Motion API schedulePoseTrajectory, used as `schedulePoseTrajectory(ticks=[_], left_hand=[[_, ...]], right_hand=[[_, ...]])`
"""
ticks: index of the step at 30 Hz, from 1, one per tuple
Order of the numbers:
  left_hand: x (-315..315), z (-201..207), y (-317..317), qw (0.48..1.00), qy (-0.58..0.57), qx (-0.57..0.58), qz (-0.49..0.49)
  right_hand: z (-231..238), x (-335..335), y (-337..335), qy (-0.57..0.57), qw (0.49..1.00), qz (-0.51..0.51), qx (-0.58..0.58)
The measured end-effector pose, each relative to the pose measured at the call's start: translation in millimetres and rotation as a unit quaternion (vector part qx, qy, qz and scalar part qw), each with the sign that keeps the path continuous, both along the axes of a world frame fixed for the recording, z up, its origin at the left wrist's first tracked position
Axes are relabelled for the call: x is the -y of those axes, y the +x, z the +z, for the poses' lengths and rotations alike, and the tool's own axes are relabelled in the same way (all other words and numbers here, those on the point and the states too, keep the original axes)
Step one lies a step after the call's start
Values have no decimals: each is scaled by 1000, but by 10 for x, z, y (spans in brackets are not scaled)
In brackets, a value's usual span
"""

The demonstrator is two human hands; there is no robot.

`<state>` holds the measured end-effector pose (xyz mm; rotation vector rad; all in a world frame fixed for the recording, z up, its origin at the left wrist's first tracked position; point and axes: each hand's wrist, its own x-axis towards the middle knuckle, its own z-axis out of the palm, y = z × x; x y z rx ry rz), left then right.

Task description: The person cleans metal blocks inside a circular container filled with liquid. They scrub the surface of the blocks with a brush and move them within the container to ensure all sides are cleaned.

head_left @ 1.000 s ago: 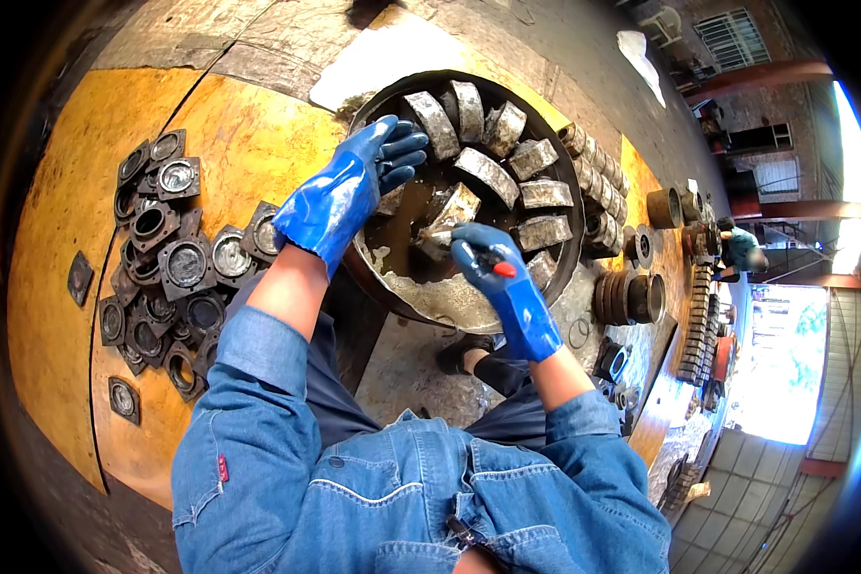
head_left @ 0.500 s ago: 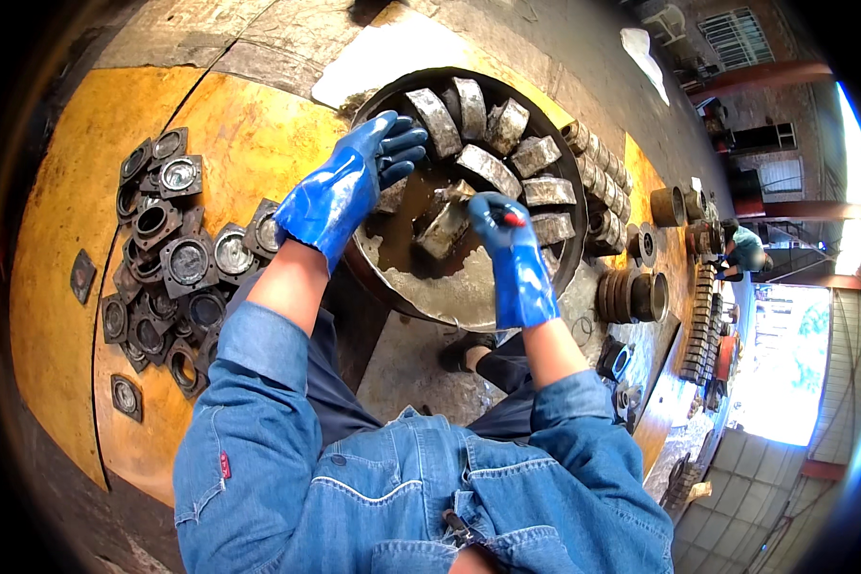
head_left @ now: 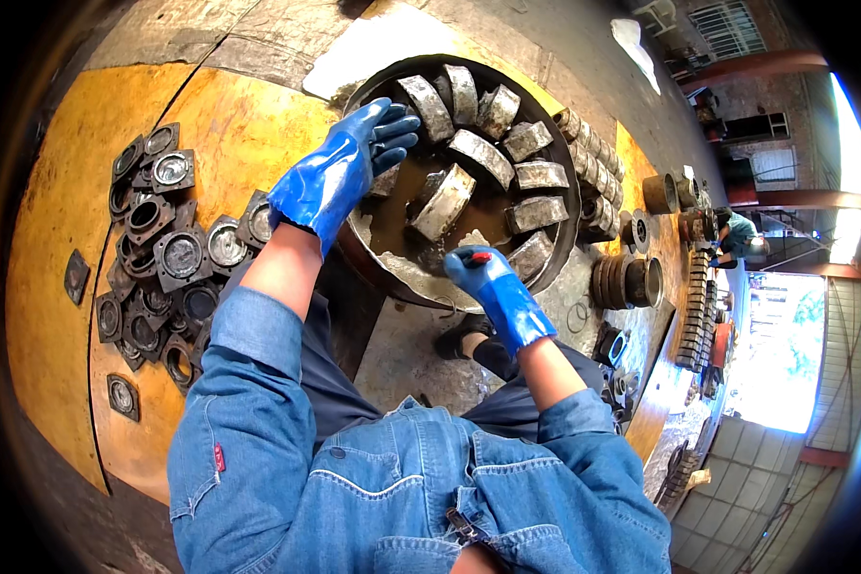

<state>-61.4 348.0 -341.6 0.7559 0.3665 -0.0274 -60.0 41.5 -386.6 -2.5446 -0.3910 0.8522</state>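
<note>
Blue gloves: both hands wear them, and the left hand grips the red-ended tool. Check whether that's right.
Wrong hand: the head view shows the right hand gripping the red-ended tool, while the left hand is open. Both do wear blue gloves.

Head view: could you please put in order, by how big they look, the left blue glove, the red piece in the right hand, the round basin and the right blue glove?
1. Round basin
2. Left blue glove
3. Right blue glove
4. Red piece

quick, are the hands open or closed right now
Left hand: open, nothing seen in it.
Right hand: closed on a red-ended tool, mostly hidden.
</note>
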Motion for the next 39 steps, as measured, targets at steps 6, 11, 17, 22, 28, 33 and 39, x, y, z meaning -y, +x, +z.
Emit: schedulePoseTrajectory(ticks=[6, 11, 17, 22, 28, 33, 39], left_hand=[[-16, -16, 15, 1000, 0, 8, 9], [45, 117, 105, 1000, -5, -6, -1], [17, 77, -34, 998, 26, 36, 36], [54, 16, 56, 999, 28, 29, 29], [11, -93, 81, 998, 38, 36, 33], [32, 46, 34, 997, 59, 33, 23], [63, 156, -50, 994, 108, 20, 28]], right_hand=[[-438, -86, 161, -154, 972, -20, 174], [-175, 196, 383, 23, 991, -114, 60], [723, -92, -43, 320, 929, 58, 173], [699, -329, 45, 258, 867, 312, 291], [437, -302, 678, 315, 906, 121, 254], [437, -211, 478, 327, 934, 76, 119], [590, -361, 94, 287, 866, 310, 269]])
